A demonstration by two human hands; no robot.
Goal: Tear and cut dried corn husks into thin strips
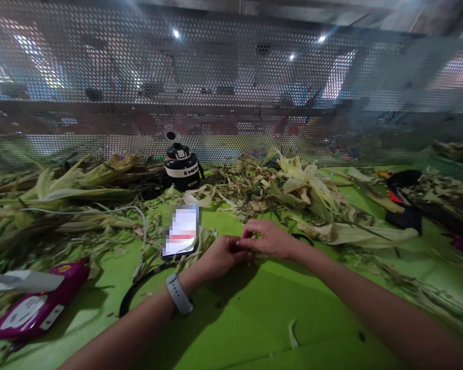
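Note:
Over the green table (262,303), my left hand (221,257) and my right hand (264,239) meet at the fingertips. Both are closed in a pinch; whatever lies between the fingers is too small to make out. A pale watch band circles my left wrist. Just left of my left hand is a phone (181,231) with a lit screen, and dry leaf strips lie against its right edge. Corn husks (308,190) are heaped beyond my right hand.
A black-and-white bottle (182,169) with its lid up stands behind the phone. More husks (81,185) lie left. A magenta tissue pack (42,298) is at the left front, near a white cable (143,226). Behind rises a perforated metal panel (224,77). Black items (405,218) lie right.

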